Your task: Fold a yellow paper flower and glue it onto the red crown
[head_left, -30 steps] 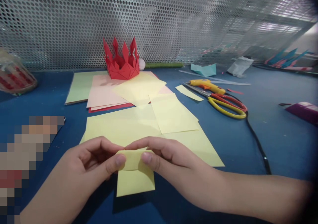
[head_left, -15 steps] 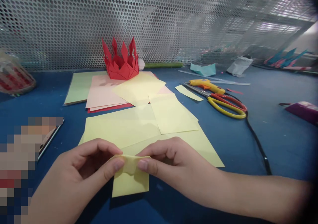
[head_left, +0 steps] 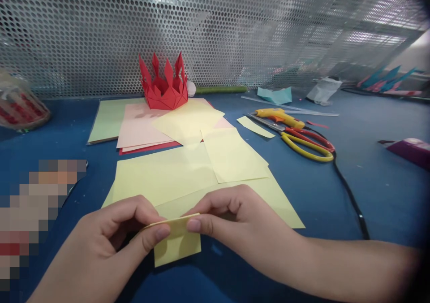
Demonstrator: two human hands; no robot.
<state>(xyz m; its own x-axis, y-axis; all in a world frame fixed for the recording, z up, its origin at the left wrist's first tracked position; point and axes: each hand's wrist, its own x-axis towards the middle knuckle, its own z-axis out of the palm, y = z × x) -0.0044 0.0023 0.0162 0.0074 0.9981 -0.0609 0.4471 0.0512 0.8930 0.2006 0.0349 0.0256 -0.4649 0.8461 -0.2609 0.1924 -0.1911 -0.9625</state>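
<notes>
Paper (head_left: pixel 179 247), small and yellow, in the pinch of left hand (head_left: pixel 112 238) and right hand (head_left: pixel 245 222), toward near edge of table (head_left: pixel 322 195). Best to level the tilted top edge, then press the fold outward from its middle.

We look out from a single camera worn on the person's head, facing forward and down across the smooth blue bench (head_left: pixel 386 195). Close below us, at the foot of the view, are the bare left hand (head_left: pixel 110 240) and the bare right hand (head_left: pixel 242 227). Farther off, left of centre, we see the red folded-paper crown (head_left: pixel 166 94); the grey perforated metal screen (head_left: pixel 215 34) fills the top.
</notes>
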